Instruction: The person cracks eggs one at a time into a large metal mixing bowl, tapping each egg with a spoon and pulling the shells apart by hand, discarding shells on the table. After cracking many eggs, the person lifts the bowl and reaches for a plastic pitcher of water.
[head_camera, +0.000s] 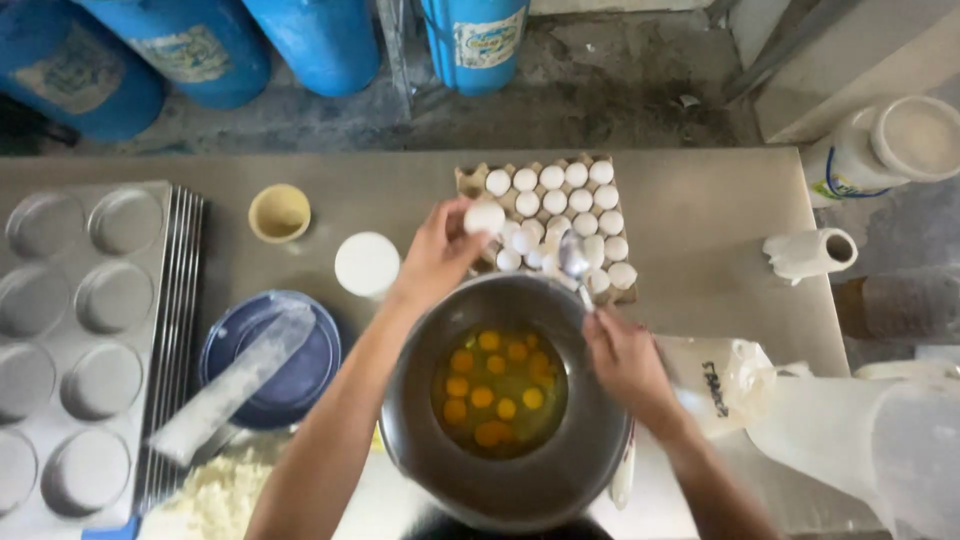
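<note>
Head view: at the centre of the frame the left hand is curled round a single white egg, gripping it in the fingertips just above the far rim of the metal bowl. The right hand, right of centre, is closed on the handle of a spoon, whose bowl points up toward the egg and lies just beside it. The metal bowl sits low in the middle of the frame on the steel worktop and holds cracked eggs; about twelve yolks show, some running together.

Behind the hands, upper centre, an egg tray carries roughly twenty white eggs, partly hidden by the hands. At the left edge lies a muffin tin with eight round cups in view. Four blue cylinders stand along the top of the frame. Left of the bowl are one blue plate, one white lid and one small yellow cup.
</note>
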